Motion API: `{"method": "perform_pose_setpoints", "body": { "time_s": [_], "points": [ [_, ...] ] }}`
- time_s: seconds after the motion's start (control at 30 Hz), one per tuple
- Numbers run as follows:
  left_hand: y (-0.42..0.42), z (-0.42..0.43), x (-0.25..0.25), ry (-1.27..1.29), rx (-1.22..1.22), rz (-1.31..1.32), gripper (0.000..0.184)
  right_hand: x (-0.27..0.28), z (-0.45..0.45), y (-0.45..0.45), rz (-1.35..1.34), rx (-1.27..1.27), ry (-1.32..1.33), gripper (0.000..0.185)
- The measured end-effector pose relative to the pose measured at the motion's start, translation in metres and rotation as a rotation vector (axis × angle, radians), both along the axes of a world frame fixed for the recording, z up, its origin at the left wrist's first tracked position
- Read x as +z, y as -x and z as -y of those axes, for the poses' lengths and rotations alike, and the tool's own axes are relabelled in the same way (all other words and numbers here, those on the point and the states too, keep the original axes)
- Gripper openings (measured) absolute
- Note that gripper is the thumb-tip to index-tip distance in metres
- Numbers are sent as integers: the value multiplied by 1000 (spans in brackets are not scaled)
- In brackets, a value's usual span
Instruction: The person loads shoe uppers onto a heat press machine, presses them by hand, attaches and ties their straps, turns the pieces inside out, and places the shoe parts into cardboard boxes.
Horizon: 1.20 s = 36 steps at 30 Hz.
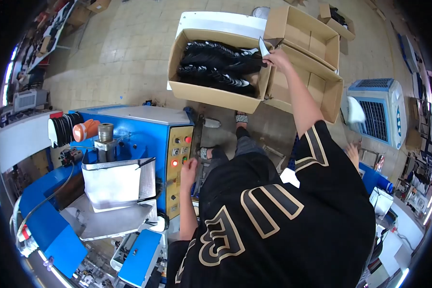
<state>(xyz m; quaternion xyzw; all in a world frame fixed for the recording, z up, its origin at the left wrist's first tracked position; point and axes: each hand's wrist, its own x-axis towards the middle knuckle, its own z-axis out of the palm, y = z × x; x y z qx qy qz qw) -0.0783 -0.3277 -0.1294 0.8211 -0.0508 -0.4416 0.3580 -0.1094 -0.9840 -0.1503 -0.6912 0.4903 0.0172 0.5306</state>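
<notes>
My right hand (277, 60) reaches over the right end of an open cardboard box and pinches a thin, curved piece (263, 47), white on its visible face. Rows of black pieces with white edges (216, 60) fill this box (216, 98). My left hand (189, 165) is closed beside the yellow control panel (177, 151) of a blue machine; nothing shows between its fingers. A red light glows on the panel.
Two open cardboard boxes (321, 36) adjoin the filled box on the right. An air cooler (379, 113) stands farther right. Another person's hand (353, 153) shows beyond my right sleeve. Metal plates (113, 185) sit on the blue machine at left.
</notes>
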Motion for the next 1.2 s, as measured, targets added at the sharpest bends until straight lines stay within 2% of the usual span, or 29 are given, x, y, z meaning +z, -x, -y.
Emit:
{"method": "perform_pose_setpoints", "body": {
  "time_s": [0.03,0.1,0.2,0.3,0.37,0.43,0.5,0.6,0.67,0.73,0.8,0.87,0.93,1.03,1.13,1.17,1.2],
  "points": [
    [13,-14,-11,-135,-92,46,41,-14,19,-12,-41,40,37,13],
    [46,-30,-9,-126,129,-170,40,-25,38,-28,-131,118,118,15],
    [84,-74,-35,-218,183,-321,39,-20,53,-55,-275,267,237,17],
    [113,-82,-36,-110,308,-151,38,-43,69,-79,-444,489,267,20],
    [112,-74,-32,-150,286,-141,37,-90,84,-80,-358,632,316,31],
    [106,-52,-16,-212,263,-166,37,-94,74,-77,-268,463,133,44],
    [90,-17,5,-293,232,-221,37,-90,47,-70,-173,-33,-266,58],
    [77,9,9,-227,252,-225,39,-104,16,-55,55,-227,-246,71],
    [70,27,9,-183,270,-253,39,-94,4,-42,-17,22,-46,67],
    [64,40,5,-159,239,-283,40,-110,-20,-47,96,-298,-331,67],
    [51,52,-2,-151,149,-316,40,-111,-23,-47,-72,-188,-275,76],
    [29,79,5,-131,81,-392,41,-126,-19,-48,-50,-182,-393,84],
    [3,106,8,-83,86,-460,45,-117,-28,-53,103,-506,-554,82],
    [-43,154,8,-7,170,-498,54,-112,-29,-39,265,-633,-547,68],
    [-80,206,-1,106,288,-493,64,-67,-37,-5,281,-442,-422,41],
    [-87,224,-5,99,308,-489,64,-50,-39,14,365,-406,-301,24],
    [-91,243,-5,92,326,-488,65,-35,-42,37,447,-509,-195,20]
  ]
}}
